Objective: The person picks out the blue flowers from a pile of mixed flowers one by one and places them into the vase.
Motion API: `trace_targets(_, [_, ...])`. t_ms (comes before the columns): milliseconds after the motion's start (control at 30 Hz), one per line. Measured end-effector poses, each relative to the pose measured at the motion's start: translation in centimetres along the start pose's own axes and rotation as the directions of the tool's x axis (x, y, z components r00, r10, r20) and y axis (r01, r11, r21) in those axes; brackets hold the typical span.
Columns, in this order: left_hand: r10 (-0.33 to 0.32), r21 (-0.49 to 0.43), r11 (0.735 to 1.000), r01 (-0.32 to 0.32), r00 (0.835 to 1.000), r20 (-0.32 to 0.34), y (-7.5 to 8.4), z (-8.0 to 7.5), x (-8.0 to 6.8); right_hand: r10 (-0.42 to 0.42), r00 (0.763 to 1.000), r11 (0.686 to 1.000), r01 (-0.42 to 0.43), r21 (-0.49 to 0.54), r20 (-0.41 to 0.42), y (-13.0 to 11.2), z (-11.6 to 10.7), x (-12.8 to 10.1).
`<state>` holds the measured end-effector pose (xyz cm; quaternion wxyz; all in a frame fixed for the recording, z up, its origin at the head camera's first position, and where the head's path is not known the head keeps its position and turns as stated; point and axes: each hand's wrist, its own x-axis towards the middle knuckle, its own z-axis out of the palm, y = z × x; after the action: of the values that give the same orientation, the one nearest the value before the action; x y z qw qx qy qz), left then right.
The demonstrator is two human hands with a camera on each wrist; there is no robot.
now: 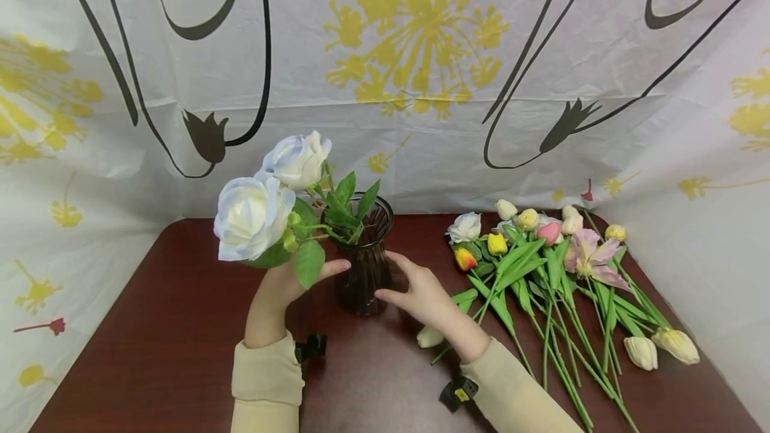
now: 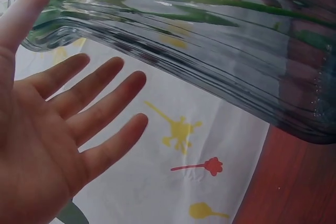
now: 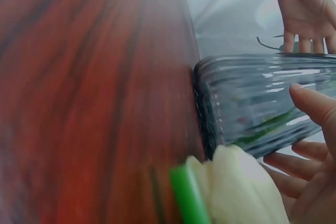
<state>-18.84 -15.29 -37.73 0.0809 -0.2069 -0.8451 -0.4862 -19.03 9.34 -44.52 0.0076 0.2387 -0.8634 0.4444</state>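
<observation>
The left hand [image 1: 283, 286] is spread, fingers straight, beside the ribbed glass vase [image 1: 363, 266]; two white roses [image 1: 252, 216] hide its fingertips, so contact cannot be told. The vase stands between both hands. The right hand [image 1: 421, 293] is relaxed and spread at its other side. Right of it lie loose tulips [image 1: 541, 252], stems cut off by the picture's lower edge.

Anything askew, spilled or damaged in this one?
Nothing spilled or broken. The vase stands upright between both open hands, but its two white roses lean well out to the left. One cream tulip lies apart from the flower pile, beside the right hand.
</observation>
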Motion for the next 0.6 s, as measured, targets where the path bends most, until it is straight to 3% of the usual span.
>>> trace_targets(233, [-0.203,-0.016,0.979,0.206,0.973,0.107,0.2,0.2,0.4,0.028,0.999,0.999,-0.028,-0.017,-0.019,-0.5,-1.1,0.1])
trace_targets(367, [-0.268,-0.013,0.962,0.272,0.956,0.123,0.2,0.3,0.5,0.059,0.997,0.997,-0.061,-0.042,-0.043,-0.7,-2.0,0.1])
trace_targets(600, [-0.375,0.087,0.927,0.366,0.916,0.142,0.3,0.6,0.5,0.093,0.992,0.994,-0.097,-0.051,-0.088,-1.2,-3.6,-0.1])
